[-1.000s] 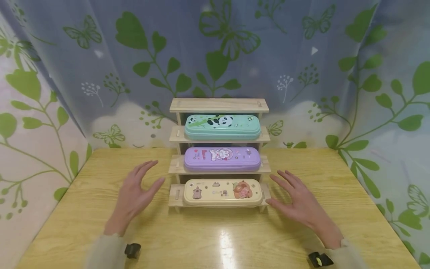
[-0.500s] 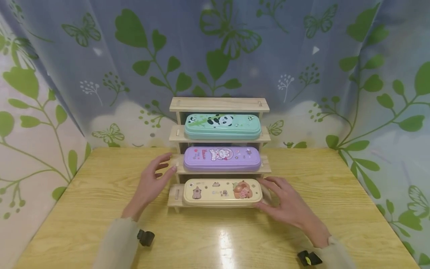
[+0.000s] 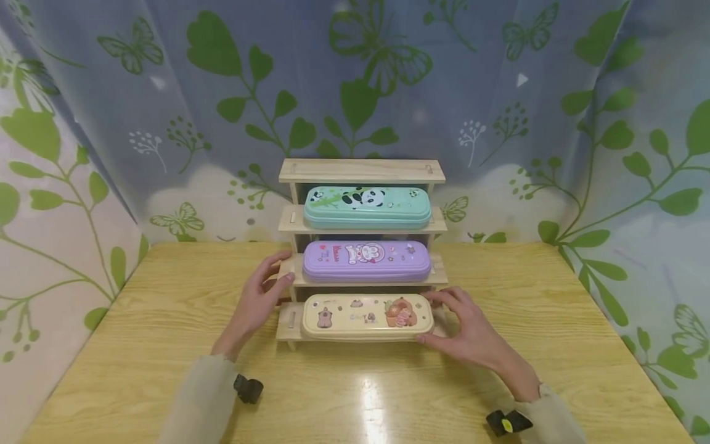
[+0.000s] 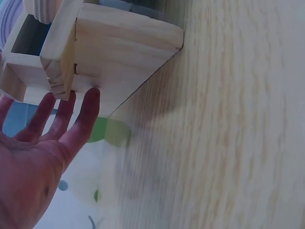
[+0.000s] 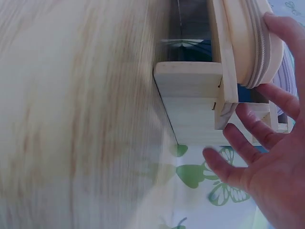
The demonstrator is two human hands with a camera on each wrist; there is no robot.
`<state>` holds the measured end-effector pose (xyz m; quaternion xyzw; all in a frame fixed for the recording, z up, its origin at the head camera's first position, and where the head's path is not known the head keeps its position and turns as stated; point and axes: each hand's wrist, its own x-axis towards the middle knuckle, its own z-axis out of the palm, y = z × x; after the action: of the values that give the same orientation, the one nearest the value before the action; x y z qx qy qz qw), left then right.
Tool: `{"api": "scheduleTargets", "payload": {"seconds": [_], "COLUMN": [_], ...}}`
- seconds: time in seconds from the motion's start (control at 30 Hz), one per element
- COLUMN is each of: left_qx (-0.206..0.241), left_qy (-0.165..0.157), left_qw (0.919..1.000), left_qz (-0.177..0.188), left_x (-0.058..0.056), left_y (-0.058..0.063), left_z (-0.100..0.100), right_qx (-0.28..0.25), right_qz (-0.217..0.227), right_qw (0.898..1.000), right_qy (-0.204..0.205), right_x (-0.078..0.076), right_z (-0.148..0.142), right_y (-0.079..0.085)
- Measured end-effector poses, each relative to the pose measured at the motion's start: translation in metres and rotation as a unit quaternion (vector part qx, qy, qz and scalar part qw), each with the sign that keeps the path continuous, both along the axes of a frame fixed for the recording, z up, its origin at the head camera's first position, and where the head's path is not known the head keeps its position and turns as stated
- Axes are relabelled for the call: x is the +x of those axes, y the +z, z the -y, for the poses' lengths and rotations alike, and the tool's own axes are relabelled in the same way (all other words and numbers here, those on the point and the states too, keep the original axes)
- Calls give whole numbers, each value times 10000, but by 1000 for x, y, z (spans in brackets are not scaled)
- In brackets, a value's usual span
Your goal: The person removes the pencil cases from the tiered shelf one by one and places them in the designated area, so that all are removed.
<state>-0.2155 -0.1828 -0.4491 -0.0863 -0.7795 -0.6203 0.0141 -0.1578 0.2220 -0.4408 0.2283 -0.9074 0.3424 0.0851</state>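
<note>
A stepped rack (image 3: 362,171) is standing by the desk's (image 3: 138,320) far edge, about midway between its left and right edges, with a curtain (image 3: 444,123) hanging behind. On the second shelf (image 3: 291,221) from the top, the upper case (image 3: 367,208) is lying lengthwise; the middle case (image 3: 367,261) is resting on the third shelf (image 3: 438,271), the lower case (image 3: 368,317) on the bottom shelf (image 3: 291,322), nearest the desk's front edge. The left hand (image 3: 259,297) is straddling the third shelf's left end; the right hand (image 3: 468,330) is gripping the lower case's right end.
</note>
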Motion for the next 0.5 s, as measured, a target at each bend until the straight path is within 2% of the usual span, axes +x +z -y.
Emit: {"api": "scheduleTargets", "payload": {"seconds": [0.17,0.5], "left_qx": [143,214], "left_qy": [20,56], "left_qw": [9999,9997], "left_qz": [5,60], "left_x": [-1,-2], "left_y": [-2,-2], "left_z": [-1,-1], "right_qx": [-266,-314], "right_qz": [130,417], "right_qw": [9995,9986], "right_qy": [57,-18], "right_x": [0,-1], "right_z": [-1,1], "right_y": [-1,-5]}}
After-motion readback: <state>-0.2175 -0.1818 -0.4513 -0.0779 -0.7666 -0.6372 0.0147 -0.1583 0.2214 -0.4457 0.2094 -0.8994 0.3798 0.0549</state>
